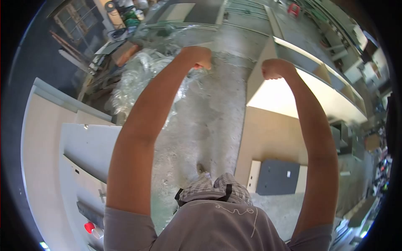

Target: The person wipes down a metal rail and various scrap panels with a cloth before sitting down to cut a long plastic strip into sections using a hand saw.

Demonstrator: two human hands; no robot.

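Note:
Both my arms are stretched out in front of me, raised over the floor. My left hand (198, 57) is curled into a fist above the concrete floor (209, 113), beside a heap of clear plastic wrap (140, 71); nothing shows in it. To the right, my right hand (277, 69) is also closed in a fist, with no object visible in it. It appears in front of the near end of a long pale cabinet frame (310, 92). The two hands are well apart.
A brown board (268, 134) lies at the right, with a dark grey panel (278, 178) near its lower end. Pale panels (46, 142) stand at the left, near a red round item (89, 227). Farther off are a red stool (294, 9) and long frames (247, 21).

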